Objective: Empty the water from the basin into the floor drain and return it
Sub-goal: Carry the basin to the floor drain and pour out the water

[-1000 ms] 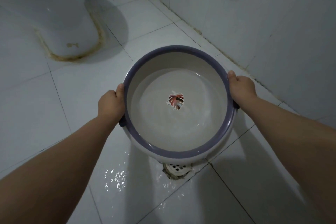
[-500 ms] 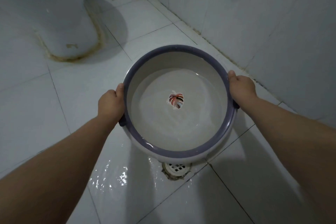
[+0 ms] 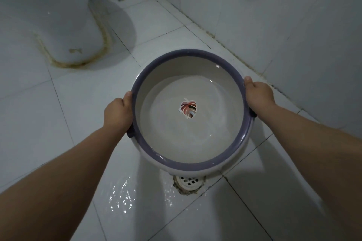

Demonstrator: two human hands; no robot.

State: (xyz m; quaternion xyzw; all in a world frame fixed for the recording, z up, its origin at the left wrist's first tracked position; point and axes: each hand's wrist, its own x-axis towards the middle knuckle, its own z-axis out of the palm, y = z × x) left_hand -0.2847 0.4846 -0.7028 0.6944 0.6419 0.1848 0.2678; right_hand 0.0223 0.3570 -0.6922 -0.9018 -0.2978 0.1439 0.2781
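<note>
- a dim bathroom with a white tiled floor (image 3: pixel 58 115) and white tiled walls (image 3: pixel 293 15); dark grime runs along the joint where the right wall meets the floor.
- the base of a toilet (image 3: pixel 64 25) stands at upper left, with a yellowed, stained seal around its foot.
- a round basin (image 3: pixel 156 76), white with a purple rim, is held between both hands in the middle of the view, its near edge just above the floor drain (image 3: pixel 189 182).
- shallow water (image 3: pixel 215 123) sits in the basin, and a reddish leaf picture (image 3: pixel 187 110) shows at the centre of the bottom.
- the left hand (image 3: pixel 117 113) has its grip closed on the basin's left rim, thumb on top of the purple edge, by a dark side handle.
- the right hand (image 3: pixel 258 94) has its grip closed on the right rim in the same way, thumb on the edge.
- the floor drain, a white grated cover set in a rough, chipped ring at a tile corner, is partly hidden by the basin's near edge.
- a wet patch (image 3: pixel 121 195) glints on the tile just left of the drain.
</note>
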